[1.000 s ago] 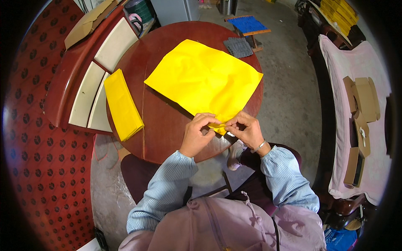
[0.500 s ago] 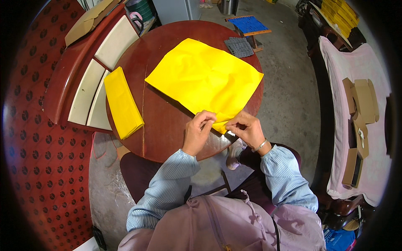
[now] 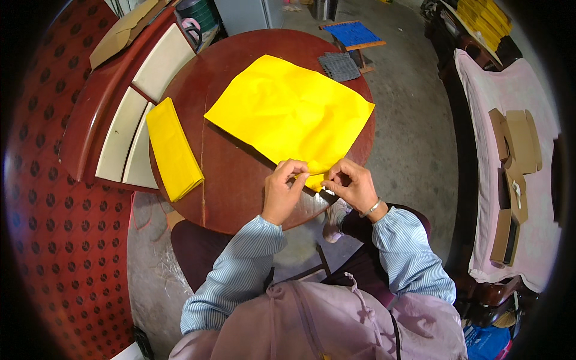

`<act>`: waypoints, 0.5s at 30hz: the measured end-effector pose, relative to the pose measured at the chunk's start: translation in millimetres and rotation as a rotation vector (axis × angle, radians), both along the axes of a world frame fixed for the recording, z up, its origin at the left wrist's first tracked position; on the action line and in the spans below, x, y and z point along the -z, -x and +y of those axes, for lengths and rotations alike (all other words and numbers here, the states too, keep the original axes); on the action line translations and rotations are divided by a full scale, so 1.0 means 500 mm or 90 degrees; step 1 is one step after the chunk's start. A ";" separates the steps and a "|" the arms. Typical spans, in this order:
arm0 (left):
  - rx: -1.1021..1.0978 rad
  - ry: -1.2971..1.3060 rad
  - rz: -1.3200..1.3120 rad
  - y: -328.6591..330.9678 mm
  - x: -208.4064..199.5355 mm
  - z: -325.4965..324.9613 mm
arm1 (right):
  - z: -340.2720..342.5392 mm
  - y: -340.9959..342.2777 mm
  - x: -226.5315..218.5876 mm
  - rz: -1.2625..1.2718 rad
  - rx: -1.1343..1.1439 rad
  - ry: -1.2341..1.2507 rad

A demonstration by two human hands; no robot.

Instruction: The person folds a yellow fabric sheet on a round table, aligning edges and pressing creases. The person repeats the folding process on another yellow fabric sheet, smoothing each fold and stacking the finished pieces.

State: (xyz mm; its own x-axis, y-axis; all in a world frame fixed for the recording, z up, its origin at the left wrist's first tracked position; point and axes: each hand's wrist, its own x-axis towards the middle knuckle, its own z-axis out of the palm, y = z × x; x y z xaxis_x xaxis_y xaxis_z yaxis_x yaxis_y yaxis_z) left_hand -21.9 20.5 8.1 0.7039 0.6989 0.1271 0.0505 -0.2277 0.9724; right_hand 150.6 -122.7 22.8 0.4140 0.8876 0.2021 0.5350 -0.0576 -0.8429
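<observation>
A large yellow sheet [image 3: 288, 111], cloth-like and slightly creased, lies across the round table. Its near corner is folded into a small flap close to the table's front edge. At the left side of that corner, my left hand [image 3: 283, 191] pinches the material between thumb and fingertips. My right hand [image 3: 355, 187], with a bangle at the wrist, pinches the same corner from the right. A small gap separates the two hands, and the yellow flap shows between them. What exactly lies under the fingertips is hidden.
A folded yellow stack [image 3: 174, 150] lies at the left of the dark red round table [image 3: 234, 180]. A grey woven mat [image 3: 339, 66] rests at its far right edge. Beyond stands a blue-topped folding stool [image 3: 354, 35]. Cardboard boxes [image 3: 522, 144] sit on a pink-covered seat at right.
The view has shifted slightly. Both hands keep their pinch on the sheet's near corner, with only slight finger movement.
</observation>
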 end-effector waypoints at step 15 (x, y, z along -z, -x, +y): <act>0.058 -0.103 -0.004 0.013 -0.011 0.019 | 0.008 -0.002 0.017 0.071 -0.005 -0.022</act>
